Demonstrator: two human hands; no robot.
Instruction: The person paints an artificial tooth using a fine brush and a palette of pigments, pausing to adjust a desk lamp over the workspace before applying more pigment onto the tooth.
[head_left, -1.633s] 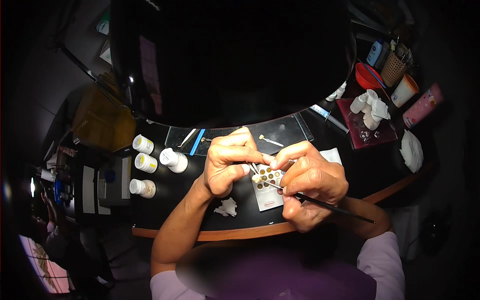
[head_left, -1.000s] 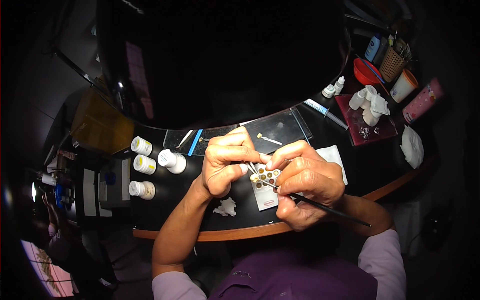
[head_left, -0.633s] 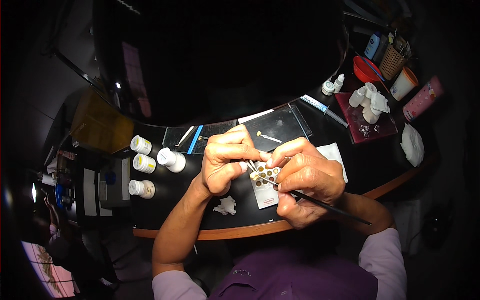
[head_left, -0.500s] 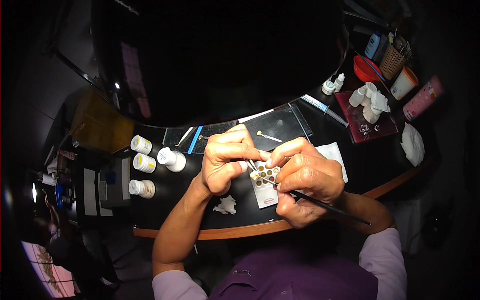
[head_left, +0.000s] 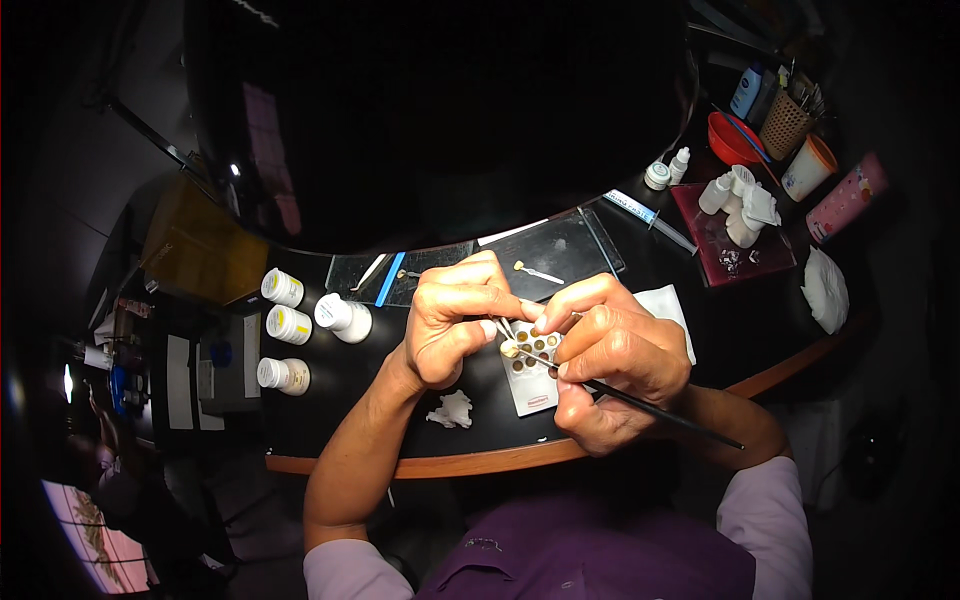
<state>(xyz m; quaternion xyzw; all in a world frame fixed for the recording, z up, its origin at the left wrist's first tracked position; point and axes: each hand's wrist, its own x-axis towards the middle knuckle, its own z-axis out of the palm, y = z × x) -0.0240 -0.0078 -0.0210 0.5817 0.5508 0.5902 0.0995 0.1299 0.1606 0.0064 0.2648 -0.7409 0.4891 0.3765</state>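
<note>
My left hand (head_left: 452, 318) is closed around slim metal tweezers (head_left: 506, 329), whose tips point down at a small cream-coloured, crown-like piece (head_left: 509, 349). Between its fingers, my right hand (head_left: 622, 365) pinches a thin brush (head_left: 665, 410) with a long black handle slanting to the lower right. The brush's tip touches or almost touches the cream piece. Both hands meet closely over a white shade palette (head_left: 537, 385) with several round brownish wells; my right fingers cover part of it. Fingertips partly hide the grip on the tweezers.
White lidded jars (head_left: 290, 326) and a white bottle (head_left: 343, 318) stand left. Crumpled tissue (head_left: 451, 409) lies near the wooden table edge (head_left: 480, 463). Behind my hands is a dark glass slab (head_left: 565, 250); a syringe (head_left: 650, 221), maroon tray (head_left: 745, 268) and red bowl (head_left: 732, 140) are right.
My right hand and the brush have shifted very slightly to the right. My left hand, the tweezers and the cream piece stay nearly still.
</note>
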